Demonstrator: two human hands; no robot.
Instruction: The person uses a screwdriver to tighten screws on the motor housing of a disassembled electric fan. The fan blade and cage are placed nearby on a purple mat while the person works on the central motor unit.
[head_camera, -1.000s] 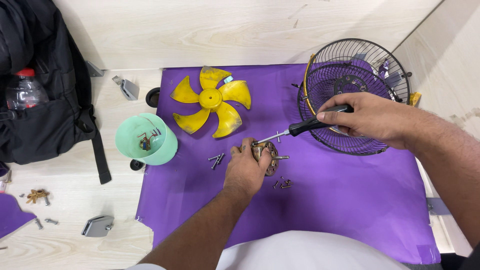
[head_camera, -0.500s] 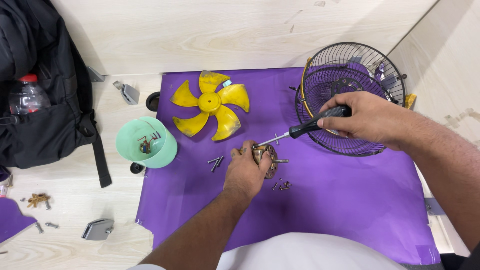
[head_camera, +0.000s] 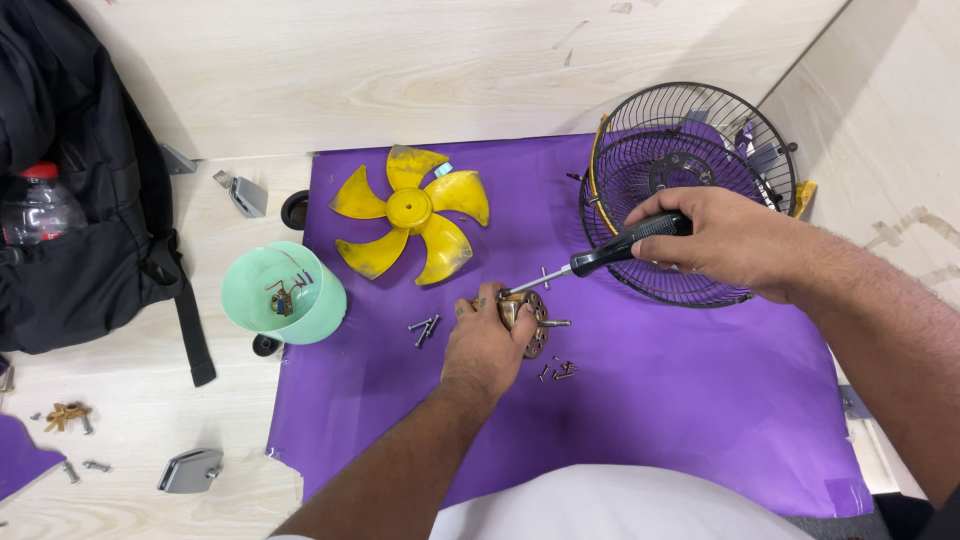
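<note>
My left hand grips a small round metal motor part with a shaft, held on the purple sheet. In my right hand is a black-handled screwdriver, its tip touching the top of that part. Loose screws lie just right of my left hand, and a few more screws lie to its left. A yellow fan blade rests flat behind my left hand. The black wire fan guard sits behind my right hand.
A pale green cup with small parts stands at the sheet's left edge. A black backpack with a bottle lies far left. Grey brackets and small bits are scattered on the light wooden floor.
The view has shifted slightly; both hands stay in nearly the same pose, with the screwdriver tip still on the motor part.
</note>
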